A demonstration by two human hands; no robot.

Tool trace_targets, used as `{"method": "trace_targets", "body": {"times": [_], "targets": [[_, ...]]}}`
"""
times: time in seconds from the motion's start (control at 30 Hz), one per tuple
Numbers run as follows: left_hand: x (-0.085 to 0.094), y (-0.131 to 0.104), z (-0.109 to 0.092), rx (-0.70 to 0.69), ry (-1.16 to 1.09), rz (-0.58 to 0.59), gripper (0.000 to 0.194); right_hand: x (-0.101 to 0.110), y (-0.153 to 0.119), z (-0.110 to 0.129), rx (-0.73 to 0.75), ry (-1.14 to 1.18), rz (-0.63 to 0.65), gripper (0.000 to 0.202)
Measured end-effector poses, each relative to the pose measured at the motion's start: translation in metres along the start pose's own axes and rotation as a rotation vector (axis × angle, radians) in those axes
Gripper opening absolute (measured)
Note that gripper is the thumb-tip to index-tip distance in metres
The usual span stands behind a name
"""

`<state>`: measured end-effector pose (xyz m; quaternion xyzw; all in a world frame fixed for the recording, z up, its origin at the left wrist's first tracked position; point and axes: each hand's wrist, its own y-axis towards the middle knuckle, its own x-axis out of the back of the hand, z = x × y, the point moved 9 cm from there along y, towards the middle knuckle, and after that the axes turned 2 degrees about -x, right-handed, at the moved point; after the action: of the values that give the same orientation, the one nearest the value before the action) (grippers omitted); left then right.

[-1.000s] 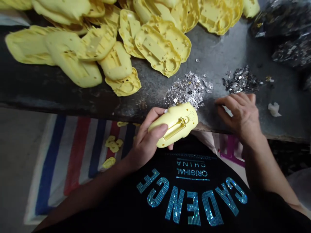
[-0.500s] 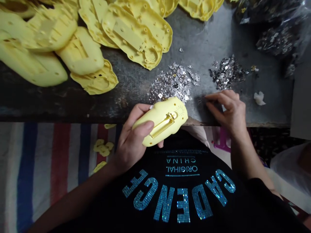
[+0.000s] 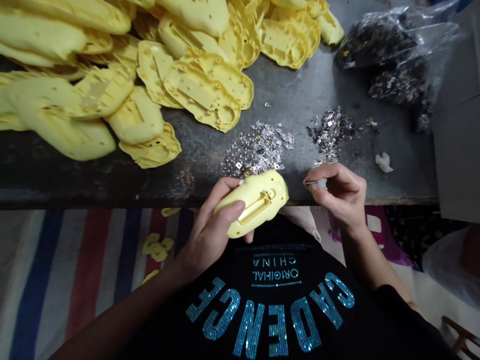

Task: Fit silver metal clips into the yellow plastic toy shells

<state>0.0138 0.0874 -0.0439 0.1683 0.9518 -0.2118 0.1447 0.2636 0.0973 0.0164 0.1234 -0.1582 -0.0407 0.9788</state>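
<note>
My left hand [image 3: 213, 225] is wrapped round a yellow plastic shell [image 3: 258, 202], its thumb on the face near a long battery slot. The shell is held tilted above the table's front edge, its perforated end pointing right. To the right, my right hand [image 3: 341, 195] pinches a small metal contact plate [image 3: 310, 183] between thumb and forefinger. Just beyond the shell lies a pile of small shiny metal plates [image 3: 258, 147]. A second, darker pile of metal pieces [image 3: 333, 131] sits beyond my right hand.
Many yellow shells [image 3: 202, 95] are heaped on the dark table [image 3: 150, 187] at the left and back. Clear plastic bags of metal pieces [image 3: 397, 60] lie at the back right. A crumpled white scrap [image 3: 384, 162] rests near the right. Yellow pieces [image 3: 157, 247] lie on the striped sheet below.
My right hand has drawn back from the table surface towards the shell, now with a small metal plate in its pinch. The view has shifted, showing more of the shell heap.
</note>
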Motion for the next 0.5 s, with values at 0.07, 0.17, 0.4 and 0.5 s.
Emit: {"method": "trace_targets", "body": {"times": [0.07, 0.17, 0.4, 0.5], "targets": [[-0.008, 0.002, -0.001, 0.006, 0.010, 0.043, 0.024, 0.002, -0.004, 0.008, 0.005, 0.117, -0.012, 0.005], [-0.022, 0.002, -0.007, -0.002, -0.002, 0.098, 0.018, -0.002, -0.006, 0.023, 0.048, 0.008, 0.069, 0.005], [-0.040, -0.001, -0.017, 0.013, -0.035, 0.144, 0.018, -0.018, -0.015, 0.064, 0.284, -0.316, 0.320, 0.022], [-0.041, -0.003, -0.016, -0.014, -0.032, 0.161, 0.015, -0.021, -0.017, 0.077, 0.346, -0.384, 0.343, 0.018]]}}
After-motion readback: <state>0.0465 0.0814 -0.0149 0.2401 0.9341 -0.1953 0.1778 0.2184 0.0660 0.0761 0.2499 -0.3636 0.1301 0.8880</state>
